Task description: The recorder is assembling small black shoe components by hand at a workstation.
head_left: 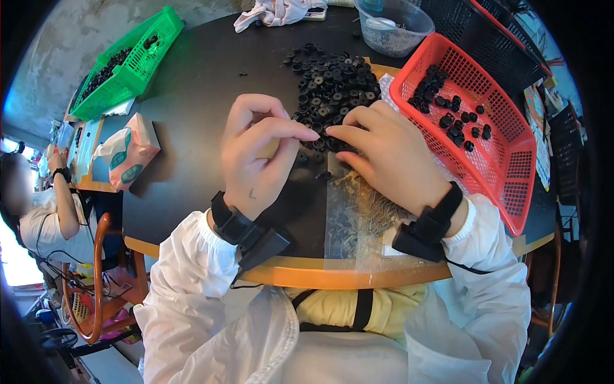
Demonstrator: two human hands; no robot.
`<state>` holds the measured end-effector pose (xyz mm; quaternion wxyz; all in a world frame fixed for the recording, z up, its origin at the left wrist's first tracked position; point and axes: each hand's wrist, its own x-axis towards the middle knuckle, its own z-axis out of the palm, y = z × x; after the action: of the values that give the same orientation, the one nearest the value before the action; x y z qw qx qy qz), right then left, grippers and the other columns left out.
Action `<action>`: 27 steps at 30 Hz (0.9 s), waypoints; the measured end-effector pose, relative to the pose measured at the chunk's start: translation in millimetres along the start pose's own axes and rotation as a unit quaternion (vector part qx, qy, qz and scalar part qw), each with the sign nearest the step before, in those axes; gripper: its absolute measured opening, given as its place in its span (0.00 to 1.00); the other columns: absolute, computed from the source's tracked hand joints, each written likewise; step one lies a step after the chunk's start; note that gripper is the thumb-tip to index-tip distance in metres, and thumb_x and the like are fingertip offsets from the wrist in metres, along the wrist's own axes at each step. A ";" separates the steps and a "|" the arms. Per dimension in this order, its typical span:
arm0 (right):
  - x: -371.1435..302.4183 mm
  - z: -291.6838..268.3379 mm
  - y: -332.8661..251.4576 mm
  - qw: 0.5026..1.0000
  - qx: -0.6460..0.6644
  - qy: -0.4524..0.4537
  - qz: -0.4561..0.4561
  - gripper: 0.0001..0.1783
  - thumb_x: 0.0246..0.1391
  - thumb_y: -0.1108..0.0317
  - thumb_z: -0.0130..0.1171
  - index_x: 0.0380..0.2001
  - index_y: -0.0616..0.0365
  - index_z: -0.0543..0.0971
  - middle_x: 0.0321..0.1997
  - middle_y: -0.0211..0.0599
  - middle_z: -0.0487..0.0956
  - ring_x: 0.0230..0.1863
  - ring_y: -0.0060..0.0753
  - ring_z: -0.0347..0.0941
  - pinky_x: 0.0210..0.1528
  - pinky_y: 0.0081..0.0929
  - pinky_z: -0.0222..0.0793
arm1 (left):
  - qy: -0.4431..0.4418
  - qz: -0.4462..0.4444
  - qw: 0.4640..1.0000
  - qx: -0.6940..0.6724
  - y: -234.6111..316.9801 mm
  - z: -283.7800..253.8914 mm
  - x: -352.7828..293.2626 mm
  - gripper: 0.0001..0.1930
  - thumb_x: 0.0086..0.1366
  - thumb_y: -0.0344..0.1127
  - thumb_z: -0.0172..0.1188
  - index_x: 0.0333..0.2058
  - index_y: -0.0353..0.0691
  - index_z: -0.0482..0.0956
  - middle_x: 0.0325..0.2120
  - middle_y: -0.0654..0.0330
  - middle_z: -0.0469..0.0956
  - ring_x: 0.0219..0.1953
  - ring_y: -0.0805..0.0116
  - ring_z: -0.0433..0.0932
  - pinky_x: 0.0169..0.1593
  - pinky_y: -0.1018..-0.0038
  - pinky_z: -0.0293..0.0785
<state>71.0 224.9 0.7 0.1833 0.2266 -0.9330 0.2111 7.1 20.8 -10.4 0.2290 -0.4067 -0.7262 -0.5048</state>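
Over the near edge of a pile of small round black caps, my two hands come nearly fingertip to fingertip. My left hand is curled, its index finger reaching right toward the other hand. My right hand bends its fingers down, index fingertip and thumb close to the black pieces. Anything pinched between the fingertips is too small to tell from the caps behind. Below my right hand, many thin, needle-like slivers lie on a clear plastic sheet at the table's front edge.
A red basket holding black caps stands at right. A clear bowl of slivers and a cloth sit at the back. At left are a tissue pack, a green basket with black parts, and another person seated.
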 end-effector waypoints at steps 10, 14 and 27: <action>-4.5 -10.5 -9.0 0.998 0.017 -0.010 0.059 0.10 0.48 0.68 0.63 0.35 0.55 0.77 0.29 0.36 0.76 0.36 0.42 0.73 0.37 0.37 0.68 | -0.075 0.021 0.997 0.020 -8.3 3.3 1.0 0.10 0.48 0.20 0.62 0.28 0.43 0.83 0.32 0.63 0.70 0.33 0.66 0.71 0.37 0.73 0.69; -21.8 -25.8 -11.6 0.994 0.030 -0.002 0.109 0.10 0.48 0.65 0.65 0.33 0.55 0.78 0.26 0.38 0.77 0.31 0.43 0.74 0.33 0.36 0.69 | -0.177 0.043 0.980 0.085 -4.2 1.0 2.9 0.09 0.48 0.26 0.66 0.30 0.44 0.84 0.31 0.63 0.72 0.36 0.63 0.72 0.41 0.70 0.67; -47.5 -11.6 -0.6 0.953 0.233 0.016 0.191 0.15 0.44 0.78 0.67 0.38 0.59 0.80 0.35 0.33 0.80 0.32 0.22 0.77 0.34 0.20 0.73 | -0.312 0.134 0.936 0.087 -4.5 -0.5 3.7 0.15 0.43 0.41 0.73 0.32 0.47 0.84 0.32 0.67 0.74 0.36 0.63 0.72 0.42 0.68 0.67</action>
<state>113.6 246.4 -10.0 0.0963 0.0774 -0.8805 0.4576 1.2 21.0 -10.0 0.0907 -0.6161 -0.7407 -0.2521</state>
